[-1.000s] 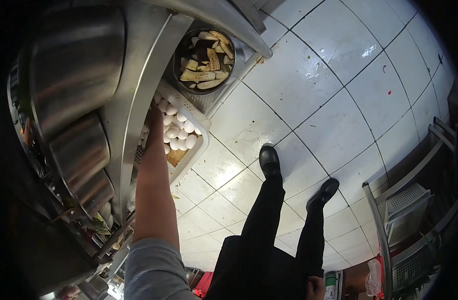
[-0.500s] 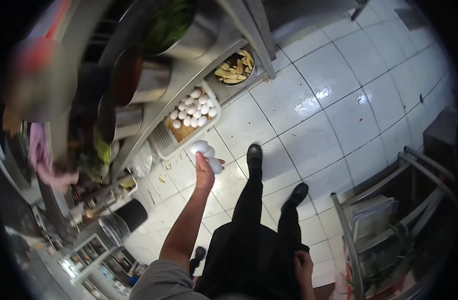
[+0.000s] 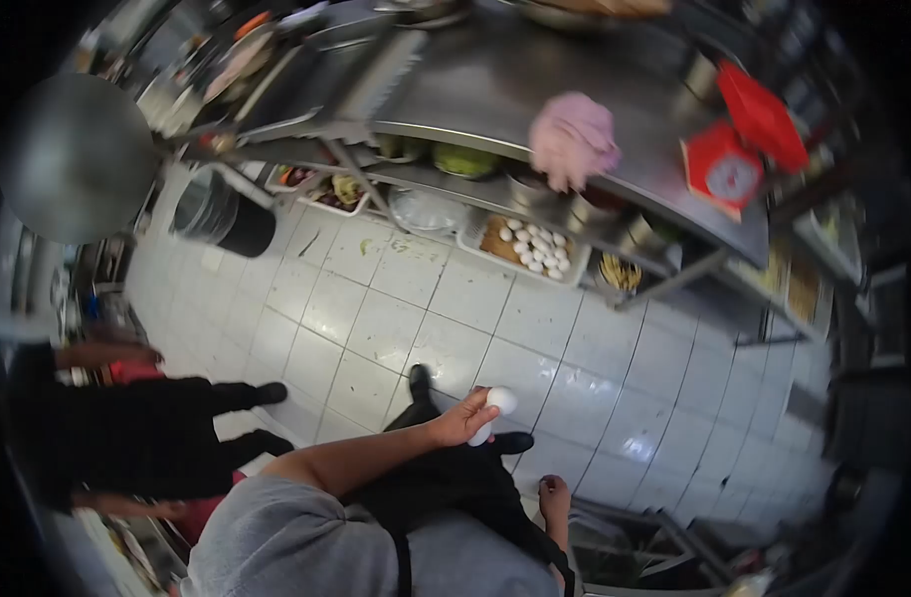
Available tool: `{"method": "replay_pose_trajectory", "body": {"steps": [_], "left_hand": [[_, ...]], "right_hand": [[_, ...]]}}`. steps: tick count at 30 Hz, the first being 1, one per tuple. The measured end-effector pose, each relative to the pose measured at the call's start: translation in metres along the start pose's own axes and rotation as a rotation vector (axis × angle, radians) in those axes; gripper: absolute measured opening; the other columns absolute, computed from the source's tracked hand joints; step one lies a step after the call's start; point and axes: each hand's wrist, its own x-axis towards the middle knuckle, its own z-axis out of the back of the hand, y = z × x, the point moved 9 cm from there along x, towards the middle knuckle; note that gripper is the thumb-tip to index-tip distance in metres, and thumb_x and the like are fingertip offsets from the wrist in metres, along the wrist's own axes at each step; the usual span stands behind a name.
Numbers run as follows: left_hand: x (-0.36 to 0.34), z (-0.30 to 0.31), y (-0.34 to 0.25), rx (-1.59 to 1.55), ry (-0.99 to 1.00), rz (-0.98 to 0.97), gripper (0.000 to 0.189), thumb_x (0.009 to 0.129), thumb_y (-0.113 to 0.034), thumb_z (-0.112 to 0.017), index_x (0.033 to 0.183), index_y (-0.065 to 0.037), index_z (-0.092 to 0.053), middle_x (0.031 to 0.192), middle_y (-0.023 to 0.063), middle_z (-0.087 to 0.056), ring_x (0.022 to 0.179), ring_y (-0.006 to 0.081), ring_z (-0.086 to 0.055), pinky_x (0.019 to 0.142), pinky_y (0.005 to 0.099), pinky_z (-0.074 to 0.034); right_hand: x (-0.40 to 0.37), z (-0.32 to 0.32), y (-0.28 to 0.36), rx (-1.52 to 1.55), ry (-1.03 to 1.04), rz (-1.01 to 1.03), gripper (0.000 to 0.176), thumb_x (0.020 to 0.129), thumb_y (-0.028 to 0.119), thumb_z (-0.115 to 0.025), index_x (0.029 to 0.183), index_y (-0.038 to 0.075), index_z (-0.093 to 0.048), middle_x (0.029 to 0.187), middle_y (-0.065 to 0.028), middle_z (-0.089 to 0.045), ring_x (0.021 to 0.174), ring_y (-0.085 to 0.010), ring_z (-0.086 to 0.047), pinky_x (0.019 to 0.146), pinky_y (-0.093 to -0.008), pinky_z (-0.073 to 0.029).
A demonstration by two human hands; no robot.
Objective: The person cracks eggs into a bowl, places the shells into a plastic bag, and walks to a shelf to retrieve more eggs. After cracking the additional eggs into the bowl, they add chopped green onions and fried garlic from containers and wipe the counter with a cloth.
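My left hand (image 3: 461, 422) is closed around white eggs in front of my body. One egg (image 3: 501, 400) shows above the thumb and part of another below it; the fingers hide the rest. My right hand (image 3: 553, 490) hangs low at my side, away from any object; its fingers are too small and turned away to show whether it is closed. Beyond my hands, a white crate (image 3: 472, 242) with a brown liner holds several more white eggs (image 3: 535, 246) on the low shelf under the steel counter.
A steel counter (image 3: 465, 99) runs across the back, bearing a pink cloth (image 3: 575, 139) and a red scale (image 3: 722, 171). A pot of yellowish pieces (image 3: 620, 272) stands beside the egg crate. At left are a black bin (image 3: 247, 227) and another person in black (image 3: 127, 438).
My view has turned away from the egg crate, bringing the counter, scale and another person into sight. The eggs remain in my left hand, now held nearer my body.
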Motion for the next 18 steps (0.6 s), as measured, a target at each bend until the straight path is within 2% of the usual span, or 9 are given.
{"method": "replay_pose_trajectory", "body": {"steps": [2, 3, 4, 7, 10, 13, 14, 17, 18], "left_hand": [[-0.027, 0.037, -0.005, 0.106, -0.072, -0.1, 0.04, 0.099, -0.03, -0.049, 0.129, -0.005, -0.044, 0.116, 0.0114, -0.039, 0.091, 0.0202, -0.057, 0.069, 0.0302, -0.055], [-0.044, 0.056, -0.015, 0.083, -0.128, -0.09, 0.041, 0.098, -0.032, -0.051, 0.129, -0.005, -0.047, 0.117, 0.0128, -0.04, 0.1, 0.0223, -0.053, 0.077, 0.0324, -0.052], [-0.061, 0.076, -0.025, 0.059, -0.184, -0.082, 0.043, 0.097, -0.033, -0.053, 0.128, -0.005, -0.049, 0.118, 0.0142, -0.042, 0.109, 0.0245, -0.048, 0.086, 0.0346, -0.049], [-0.116, 0.158, -0.031, 0.187, -0.362, -0.224, 0.044, 0.095, -0.033, -0.055, 0.129, -0.006, -0.049, 0.118, 0.0154, -0.044, 0.109, 0.0275, -0.048, 0.096, 0.0376, -0.041], [-0.18, 0.247, -0.037, 0.337, -0.51, -0.334, 0.048, 0.091, -0.034, -0.06, 0.129, -0.007, -0.05, 0.116, 0.0172, -0.044, 0.114, 0.0312, -0.044, 0.101, 0.0375, -0.036], [-0.257, 0.339, -0.015, 0.354, -0.737, -0.341, 0.047, 0.089, -0.033, -0.063, 0.128, -0.01, -0.051, 0.117, 0.0174, -0.043, 0.109, 0.0315, -0.046, 0.098, 0.0385, -0.04], [-0.28, 0.368, -0.005, 0.361, -0.822, -0.328, 0.046, 0.089, -0.033, -0.063, 0.128, -0.011, -0.052, 0.117, 0.0174, -0.043, 0.108, 0.0317, -0.047, 0.097, 0.039, -0.041], [-0.338, 0.436, 0.044, 0.034, -0.981, -0.107, 0.045, 0.089, -0.033, -0.063, 0.127, -0.011, -0.053, 0.118, 0.019, -0.041, 0.104, 0.0326, -0.049, 0.094, 0.0406, -0.044], [-0.356, 0.45, 0.053, 0.068, -1.039, -0.073, 0.045, 0.089, -0.034, -0.063, 0.127, -0.011, -0.053, 0.117, 0.0195, -0.042, 0.103, 0.0328, -0.05, 0.093, 0.0407, -0.044]], "right_hand": [[0.005, 0.017, 0.022, -0.072, -0.006, 0.052, 0.024, 0.082, 0.016, -0.059, 0.101, 0.002, -0.065, 0.085, -0.0155, -0.068, 0.078, -0.0283, -0.068, 0.072, -0.0366, -0.052], [0.009, 0.022, 0.034, -0.103, -0.013, 0.075, 0.024, 0.082, 0.016, -0.058, 0.101, 0.002, -0.065, 0.084, -0.0154, -0.068, 0.078, -0.028, -0.068, 0.072, -0.0364, -0.052], [0.017, 0.024, 0.042, -0.117, 0.011, 0.058, 0.023, 0.078, 0.015, -0.061, 0.098, 0.004, -0.066, 0.089, -0.016, -0.067, 0.085, -0.0311, -0.065, 0.078, -0.0402, -0.051], [0.031, 0.022, 0.091, -0.285, 0.013, 0.25, 0.023, 0.078, 0.014, -0.06, 0.098, 0.004, -0.066, 0.088, -0.0153, -0.068, 0.083, -0.0308, -0.066, 0.078, -0.0398, -0.052], [0.052, -0.014, 0.134, -0.429, 0.124, 0.142, 0.024, 0.078, 0.013, -0.06, 0.099, 0.004, -0.067, 0.085, -0.0139, -0.068, 0.08, -0.0273, -0.067, 0.075, -0.0372, -0.053], [0.042, -0.07, 0.23, -0.359, 0.281, 0.119, 0.023, 0.079, 0.011, -0.06, 0.1, 0.003, -0.067, 0.084, -0.0119, -0.068, 0.08, -0.0212, -0.067, 0.072, -0.0337, -0.053], [0.031, -0.09, 0.261, -0.173, 0.368, 0.065, 0.024, 0.08, 0.011, -0.061, 0.101, 0.001, -0.067, 0.087, -0.0104, -0.069, 0.077, -0.0165, -0.067, 0.07, -0.0315, -0.054], [0.12, -0.157, 0.082, 0.062, 0.454, -0.07, 0.022, 0.082, 0.011, -0.06, 0.099, 0.0, -0.067, 0.089, -0.0094, -0.069, 0.072, -0.018, -0.067, 0.066, -0.0349, -0.054], [0.127, -0.156, 0.071, -0.089, 0.483, 0.222, 0.021, 0.082, 0.016, -0.06, 0.094, 0.001, -0.067, 0.082, -0.0114, -0.067, 0.067, -0.0231, -0.066, 0.063, -0.0389, -0.053]]}}
